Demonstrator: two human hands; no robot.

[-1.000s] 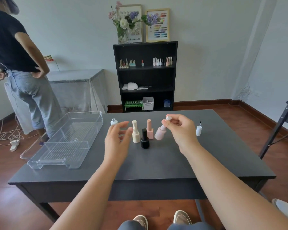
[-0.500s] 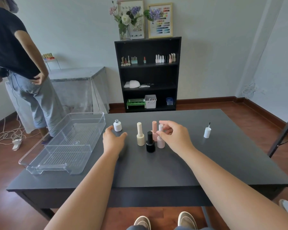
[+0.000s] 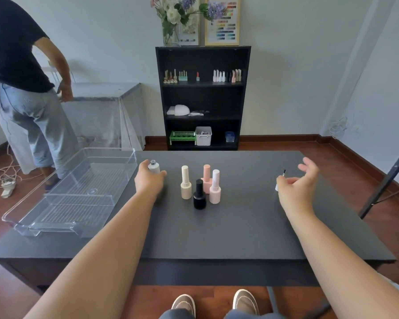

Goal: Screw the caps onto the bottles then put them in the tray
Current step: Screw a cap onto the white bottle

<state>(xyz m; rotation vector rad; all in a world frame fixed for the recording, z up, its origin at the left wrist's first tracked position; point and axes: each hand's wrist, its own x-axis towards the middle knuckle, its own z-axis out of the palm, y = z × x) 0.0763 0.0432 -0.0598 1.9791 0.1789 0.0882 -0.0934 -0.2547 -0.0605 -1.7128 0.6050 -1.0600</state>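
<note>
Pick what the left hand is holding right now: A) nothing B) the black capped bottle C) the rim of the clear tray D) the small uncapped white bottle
D: the left hand has its fingers wrapped round the small uncapped white bottle, its open neck showing above them; the black capped bottle stands untouched and the clear tray sits apart.

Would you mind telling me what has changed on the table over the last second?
The right hand set the capped pale pink bottle down among the other capped bottles, let go, and moved right to the white brush cap. The left hand reached left and now grips the uncapped white bottle. The cream bottle, black bottle and clear plastic tray stayed put.
</note>
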